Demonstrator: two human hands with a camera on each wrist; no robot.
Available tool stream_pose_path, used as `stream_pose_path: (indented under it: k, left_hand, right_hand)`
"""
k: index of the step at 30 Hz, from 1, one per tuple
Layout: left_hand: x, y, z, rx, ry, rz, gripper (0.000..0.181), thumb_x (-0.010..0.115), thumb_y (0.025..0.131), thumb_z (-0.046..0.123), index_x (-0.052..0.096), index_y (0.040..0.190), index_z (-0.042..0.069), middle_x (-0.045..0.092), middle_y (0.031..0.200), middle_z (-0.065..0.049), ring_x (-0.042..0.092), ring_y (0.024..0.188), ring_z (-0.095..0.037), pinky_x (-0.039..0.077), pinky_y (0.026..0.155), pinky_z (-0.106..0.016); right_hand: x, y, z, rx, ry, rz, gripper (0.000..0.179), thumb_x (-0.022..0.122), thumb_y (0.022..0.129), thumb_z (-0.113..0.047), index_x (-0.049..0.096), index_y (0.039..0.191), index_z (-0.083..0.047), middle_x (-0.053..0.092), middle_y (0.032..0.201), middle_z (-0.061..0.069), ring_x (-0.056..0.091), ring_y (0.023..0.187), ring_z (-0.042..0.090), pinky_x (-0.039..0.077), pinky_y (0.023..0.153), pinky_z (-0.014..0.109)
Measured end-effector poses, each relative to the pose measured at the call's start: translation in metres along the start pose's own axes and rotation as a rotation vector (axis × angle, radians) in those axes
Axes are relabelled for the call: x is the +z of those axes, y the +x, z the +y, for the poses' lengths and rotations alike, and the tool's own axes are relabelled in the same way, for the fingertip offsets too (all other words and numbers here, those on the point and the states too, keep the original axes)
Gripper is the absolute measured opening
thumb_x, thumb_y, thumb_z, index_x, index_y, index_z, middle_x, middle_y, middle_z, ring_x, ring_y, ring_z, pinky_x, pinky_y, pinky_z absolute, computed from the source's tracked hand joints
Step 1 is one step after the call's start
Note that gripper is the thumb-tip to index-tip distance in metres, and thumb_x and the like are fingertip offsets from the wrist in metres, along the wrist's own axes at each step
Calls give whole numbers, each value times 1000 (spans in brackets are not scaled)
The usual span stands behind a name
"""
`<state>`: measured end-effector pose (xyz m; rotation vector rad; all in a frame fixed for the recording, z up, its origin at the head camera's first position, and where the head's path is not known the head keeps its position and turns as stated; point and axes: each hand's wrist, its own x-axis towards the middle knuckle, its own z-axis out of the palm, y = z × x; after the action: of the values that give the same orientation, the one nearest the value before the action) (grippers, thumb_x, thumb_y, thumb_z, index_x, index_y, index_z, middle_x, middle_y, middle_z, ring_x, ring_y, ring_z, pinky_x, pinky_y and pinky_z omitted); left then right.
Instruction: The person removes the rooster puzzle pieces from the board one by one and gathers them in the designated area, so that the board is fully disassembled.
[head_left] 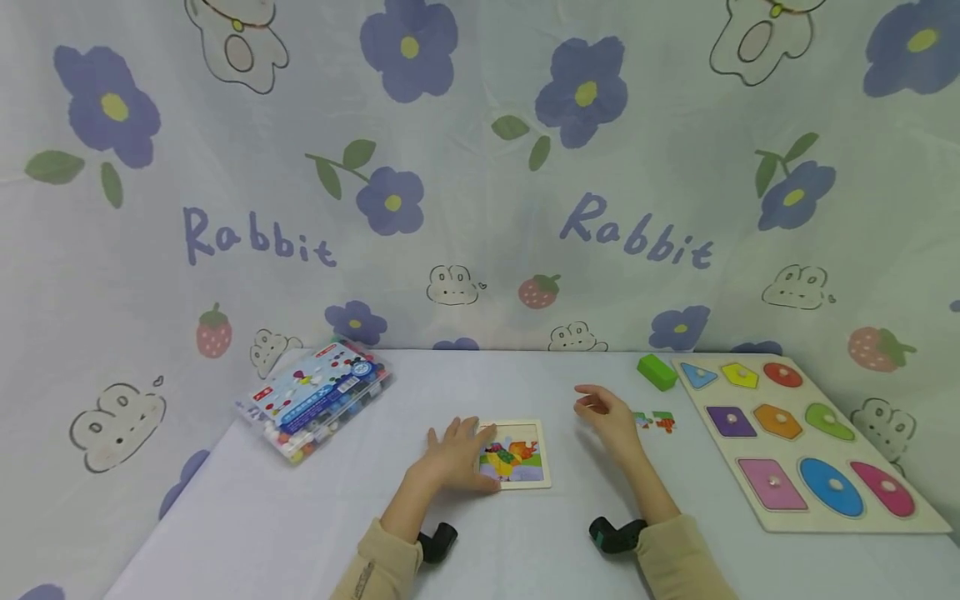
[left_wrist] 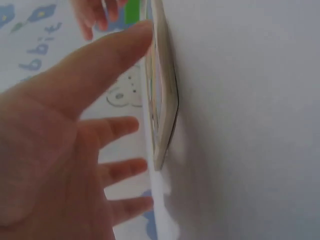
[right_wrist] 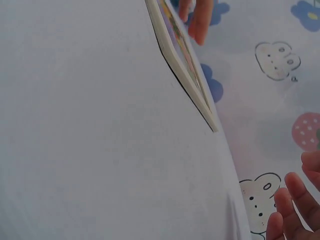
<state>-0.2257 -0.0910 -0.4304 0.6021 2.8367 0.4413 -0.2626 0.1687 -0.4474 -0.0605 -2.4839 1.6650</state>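
A square jigsaw puzzle (head_left: 517,462) with a pale wooden frame and a colourful picture lies in the middle of the white table. My left hand (head_left: 455,460) rests at its left side with fingers spread. In the left wrist view, the thumb tip (left_wrist: 145,31) is at the frame's edge (left_wrist: 167,95) and the other fingers are straight. My right hand (head_left: 606,418) hovers right of the puzzle, fingers loosely bent; I see nothing in it. Loose puzzle pieces (head_left: 663,422) lie just beyond that hand, partly hidden by it. The right wrist view shows only its fingertips (right_wrist: 295,185).
A green block (head_left: 656,372) stands at the back right. Beside it lies a large shape board (head_left: 723,450) with knobbed coloured pieces. A clear plastic case (head_left: 318,400) of colourful contents sits at the back left. A patterned cloth (head_left: 480,192) hangs behind the table.
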Motion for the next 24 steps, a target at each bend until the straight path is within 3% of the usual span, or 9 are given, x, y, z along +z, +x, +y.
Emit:
stream_pose_path:
  k: [6,11,19,24]
  left_hand:
    - [4,-9,16,123,89,-62,72,68,77,49,44,138,18,34,145,-10,25,135,-37,19,102,-65]
    - [10,-17,29,187,181,-87,69,67,76,53,47,135,23,38,142,-7,30,134,-32,24,103,-59]
    - [12,-25,38,218,231,-70,70,69,75,52,48,134,21,41,139,-10,35,131,-29,33,102,-50]
    - [13,-26,40,219,249,-67,70,69,75,52,49,134,21,40,140,-10,35,131,-30,34,102,-48]
  right_hand:
    - [11,-3,-2,-30,-24,-40,27,64,84,-8,65,111,-7,64,93,8,57,85,18,46,68,24]
    - [18,-7,-5,-89,-69,-109,23,65,84,-8,67,106,-7,64,89,5,56,83,17,46,71,28]
    - [30,-14,-6,-132,-255,-295,18,68,81,-9,68,98,-13,62,82,-3,55,76,13,45,65,28]
    - [31,-18,-7,-188,-306,-411,19,70,78,-7,68,97,-10,55,78,-1,50,72,13,41,61,27]
